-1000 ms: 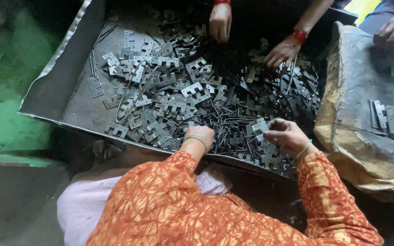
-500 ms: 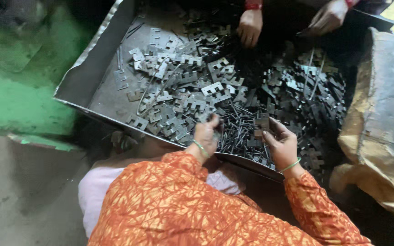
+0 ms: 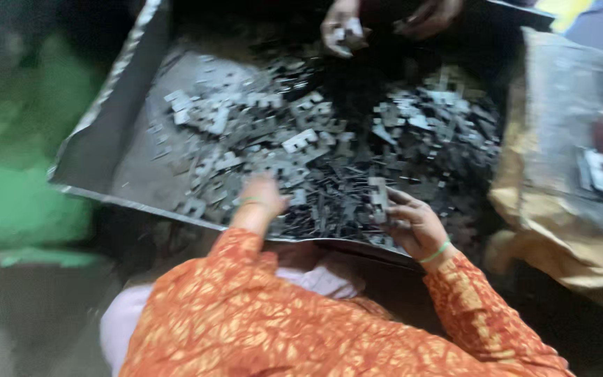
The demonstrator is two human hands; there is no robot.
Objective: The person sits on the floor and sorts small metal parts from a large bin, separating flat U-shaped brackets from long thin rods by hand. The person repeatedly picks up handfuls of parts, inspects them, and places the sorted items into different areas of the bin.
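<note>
- Reaching into the metal tray, your left hand rests on the heap of flat notched metal pieces; its grip is too blurred to tell.
- Your right hand pinches a small stack of pieces upright at the tray's near edge.
- Another person's hands work the far side.

Sleeves: orange with a paler, seemingly floral print. Metal pieces: dull grey. Wristband: green; sack: tan.

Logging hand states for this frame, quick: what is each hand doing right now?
Left hand: reaching into the pile of small notched grey metal plates; grip cannot be told.
Right hand: closed on a small stack of flat grey metal plates.
</note>
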